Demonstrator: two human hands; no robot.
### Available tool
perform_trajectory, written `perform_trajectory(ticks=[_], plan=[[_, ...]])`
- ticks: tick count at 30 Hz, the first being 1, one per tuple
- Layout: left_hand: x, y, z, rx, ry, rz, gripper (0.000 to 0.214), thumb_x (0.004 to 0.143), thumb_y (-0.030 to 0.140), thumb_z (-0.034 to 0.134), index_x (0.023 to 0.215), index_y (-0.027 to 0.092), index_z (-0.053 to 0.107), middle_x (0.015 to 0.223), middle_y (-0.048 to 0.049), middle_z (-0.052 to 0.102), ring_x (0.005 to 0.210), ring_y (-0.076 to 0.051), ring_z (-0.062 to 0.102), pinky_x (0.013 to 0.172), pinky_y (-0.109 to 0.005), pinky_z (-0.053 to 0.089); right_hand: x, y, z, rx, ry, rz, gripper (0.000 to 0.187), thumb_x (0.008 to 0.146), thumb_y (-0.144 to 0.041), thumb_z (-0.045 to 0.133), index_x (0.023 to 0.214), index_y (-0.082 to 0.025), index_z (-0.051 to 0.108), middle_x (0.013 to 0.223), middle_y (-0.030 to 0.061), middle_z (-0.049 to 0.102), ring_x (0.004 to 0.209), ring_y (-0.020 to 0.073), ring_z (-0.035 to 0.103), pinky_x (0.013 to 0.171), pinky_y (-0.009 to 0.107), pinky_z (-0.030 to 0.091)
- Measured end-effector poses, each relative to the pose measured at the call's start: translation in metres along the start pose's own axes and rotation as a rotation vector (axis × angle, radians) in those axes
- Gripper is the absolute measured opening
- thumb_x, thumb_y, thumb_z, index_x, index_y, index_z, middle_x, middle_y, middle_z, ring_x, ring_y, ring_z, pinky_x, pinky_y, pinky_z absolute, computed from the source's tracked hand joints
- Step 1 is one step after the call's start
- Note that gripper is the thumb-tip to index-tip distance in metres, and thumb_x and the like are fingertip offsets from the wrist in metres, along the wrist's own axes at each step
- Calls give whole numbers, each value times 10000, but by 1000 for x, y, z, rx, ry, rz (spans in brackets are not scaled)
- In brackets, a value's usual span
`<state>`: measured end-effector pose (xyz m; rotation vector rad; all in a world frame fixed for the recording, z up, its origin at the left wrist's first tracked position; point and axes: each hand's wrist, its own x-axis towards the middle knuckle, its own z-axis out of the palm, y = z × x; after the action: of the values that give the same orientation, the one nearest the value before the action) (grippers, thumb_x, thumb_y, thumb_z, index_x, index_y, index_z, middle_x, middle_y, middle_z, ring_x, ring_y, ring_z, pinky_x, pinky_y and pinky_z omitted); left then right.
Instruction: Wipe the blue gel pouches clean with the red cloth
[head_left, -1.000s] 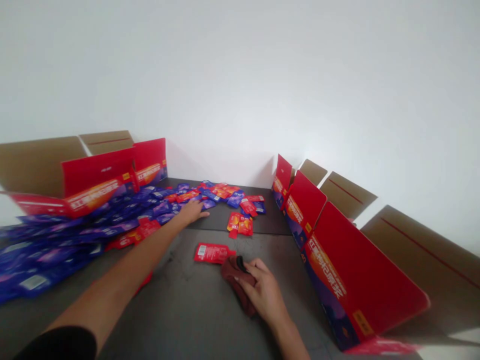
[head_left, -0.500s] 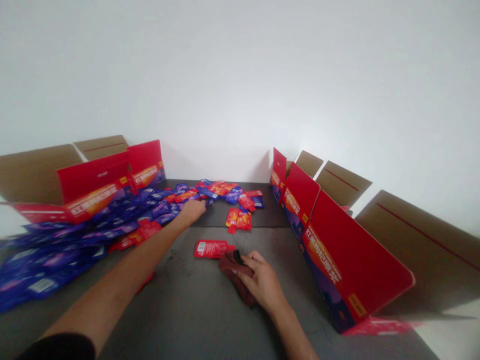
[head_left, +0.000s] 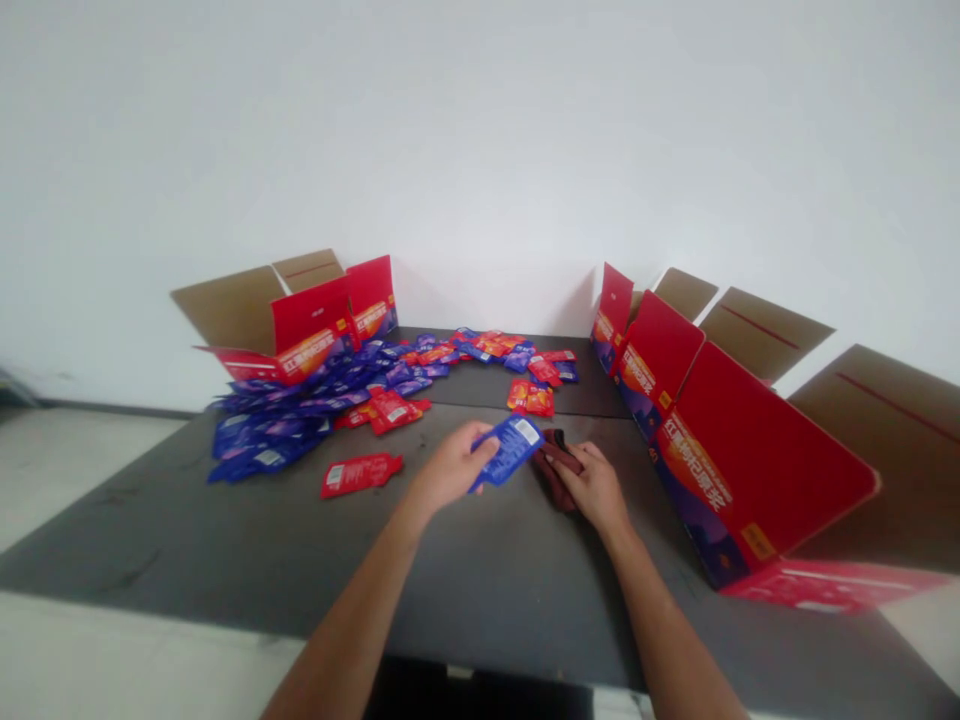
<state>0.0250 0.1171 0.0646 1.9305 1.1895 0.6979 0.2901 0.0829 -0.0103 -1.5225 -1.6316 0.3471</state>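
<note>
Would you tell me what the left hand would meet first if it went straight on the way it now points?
The left hand, past its blue sachet, would probably meet the red sachets, though depth is unclear.

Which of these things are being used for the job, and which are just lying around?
Being used:
- left hand, holding a blue sachet
- right hand, holding a dark red cloth

Just lying around:
- loose red sachet
- spread of blue and red sachets
- open red cartons
- grey table
</note>
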Motion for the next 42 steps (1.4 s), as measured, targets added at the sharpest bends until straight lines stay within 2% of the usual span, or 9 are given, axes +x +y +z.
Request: perform_trajectory(ticks=[4, 7, 13, 18, 22, 29, 34, 38, 42], plan=[[-80, -11, 31, -474, -123, -175, 483, 960, 557, 557, 1318, 235, 517, 956, -67, 695, 513, -118, 615, 423, -220, 478, -1, 4, -4, -27, 64, 24, 449, 922, -565, 587, 1162, -221, 747, 968, 59, 641, 929, 226, 627, 827, 330, 483], [-117, -27, 50, -496, -131, -254, 548, 956, 565, 557, 1415, 284, 452, 1130, -116, 690, 629, -164, 690, 500, -270, 553, -2, 6, -5, -48, 88, 31, 482, 904, -594, 595, 1157, -215, 752, 970, 62, 648, 922, 227, 627, 810, 328, 484], [-146, -39, 68, -57, 31, -115, 603, 987, 426, 516, 1555, 283, 373, 1363, -168, 624, 1254, -312, 615, 1074, -490, 479, -4, 7, -6, -86, 105, 42, 541, 879, -644, 596, 1140, -197, 756, 933, 65, 644, 859, 225, 628, 778, 335, 489], [-176, -30, 79, 284, 167, 103, 575, 992, 419, 547, 1545, 339, 412, 1518, -150, 493, 1348, -350, 502, 1115, -587, 422, -4, 5, -5, -94, 117, 15, 519, 879, -638, 606, 1085, -187, 761, 925, 59, 644, 869, 218, 628, 787, 328, 490], [-203, -32, 92, 428, 77, 281, 577, 954, 364, 642, 1502, 395, 465, 1554, -94, 476, 1384, -343, 472, 1103, -581, 444, -4, 1, -6, -96, 122, 9, 516, 867, -640, 620, 1054, -181, 765, 911, 61, 641, 865, 222, 631, 784, 332, 496], [-210, -52, 99, 474, 23, 414, 434, 1025, 286, 533, 1456, 332, 532, 1481, -61, 577, 1383, -281, 504, 1108, -501, 434, -21, -58, -17, -133, 171, -174, 385, 940, -513, 612, 1098, -188, 744, 995, 77, 650, 928, 223, 634, 834, 334, 511], [-205, -56, 105, 446, 168, 459, 348, 1025, 231, 551, 1366, 266, 610, 1347, -33, 683, 1275, -236, 587, 1039, -438, 463, -67, -107, -2, -209, -310, -483, 312, 991, -409, 600, 1245, -251, 690, 1087, 77, 672, 961, 210, 641, 801, 315, 530], [-203, -53, 107, 431, 220, 449, 295, 1007, 210, 588, 1293, 231, 658, 1306, -29, 705, 1206, -228, 614, 997, -416, 470, -77, -93, 22, -274, -398, -574, 300, 989, -387, 613, 1235, -233, 690, 1077, 74, 680, 952, 203, 643, 805, 309, 536], [-203, -49, 104, 417, 217, 436, 294, 981, 194, 631, 1269, 235, 673, 1294, -20, 712, 1195, -227, 614, 985, -413, 467, -37, -68, 27, -398, -331, -501, 318, 976, -361, 633, 1237, -189, 694, 1020, 87, 674, 926, 216, 642, 798, 322, 537]])
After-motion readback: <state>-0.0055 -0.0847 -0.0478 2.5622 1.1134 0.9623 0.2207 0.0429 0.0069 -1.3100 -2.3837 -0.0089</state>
